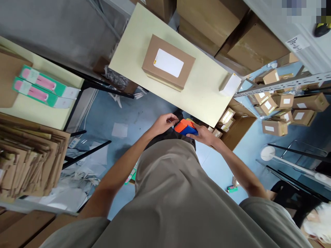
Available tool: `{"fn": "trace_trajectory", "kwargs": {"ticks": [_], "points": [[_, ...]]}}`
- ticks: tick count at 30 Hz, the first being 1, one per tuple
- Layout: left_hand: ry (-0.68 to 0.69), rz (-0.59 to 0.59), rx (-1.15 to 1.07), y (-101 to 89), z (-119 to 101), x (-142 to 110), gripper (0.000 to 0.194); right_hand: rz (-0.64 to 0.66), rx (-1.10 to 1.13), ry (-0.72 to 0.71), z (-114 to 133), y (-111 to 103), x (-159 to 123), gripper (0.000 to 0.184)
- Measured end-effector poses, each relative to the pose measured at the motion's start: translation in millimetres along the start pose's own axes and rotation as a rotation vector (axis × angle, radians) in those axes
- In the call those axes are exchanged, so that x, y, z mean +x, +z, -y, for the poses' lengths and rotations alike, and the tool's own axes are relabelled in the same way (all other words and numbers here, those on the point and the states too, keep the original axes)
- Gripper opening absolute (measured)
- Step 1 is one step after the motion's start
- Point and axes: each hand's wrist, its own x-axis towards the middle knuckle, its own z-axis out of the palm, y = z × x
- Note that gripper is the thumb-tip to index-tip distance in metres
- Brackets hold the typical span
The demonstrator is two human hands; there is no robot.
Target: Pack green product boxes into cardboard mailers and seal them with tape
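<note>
In front of my waist, my right hand (pixel 204 134) is wrapped round what looks like a blue and orange tape dispenser (pixel 188 129), with a bit of yellow showing behind it. Just left of its orange end, my left hand (pixel 165 123) has its thumb and fingertips pinched together; anything between them is too small to make out. Beyond both hands, a closed brown cardboard box (pixel 190 65) with a white label (pixel 169 62) lies on the cream table (pixel 129 51).
A small white box (pixel 231 84) stands at the table's right end. An open carton (pixel 241 132) with small parcels sits below it on the right. At left are green and pink boxes (pixel 38 86) and stacked flattened cardboard (pixel 28 162). Labelled parcels (pixel 275 127) are piled right.
</note>
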Motion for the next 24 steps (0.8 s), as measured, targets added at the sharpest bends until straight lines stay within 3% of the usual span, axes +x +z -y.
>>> {"fn": "trace_trajectory", "kwargs": {"ticks": [4, 7, 10, 13, 19, 24], "points": [[-0.008, -0.020, -0.073, 6.3, 10.5, -2.7, 0.049, 0.124, -0.003, -0.005, 5.2, -8.9, 3.7, 0.047], [-0.007, -0.100, -0.077, 5.1, 20.0, -7.1, 0.048, 0.199, -0.026, 0.037, 2.4, -22.2, -5.0, 0.049], [-0.016, -0.237, -0.053, -6.0, 30.4, -4.6, 0.045, 0.262, -0.111, 0.100, -8.4, -39.1, -18.4, 0.053], [-0.010, -0.362, -0.028, -23.0, 36.9, 12.6, 0.038, 0.244, -0.279, 0.174, -19.3, -51.4, -17.4, 0.053], [0.081, -0.483, -0.003, -44.4, 39.4, 74.3, 0.023, 0.041, -0.650, 0.358, -23.6, -54.5, 39.2, 0.068], [0.101, -0.660, -0.035, -43.3, 48.1, 116.8, 0.017, -0.021, -0.781, 0.354, -35.7, -43.6, 80.8, 0.067]]}}
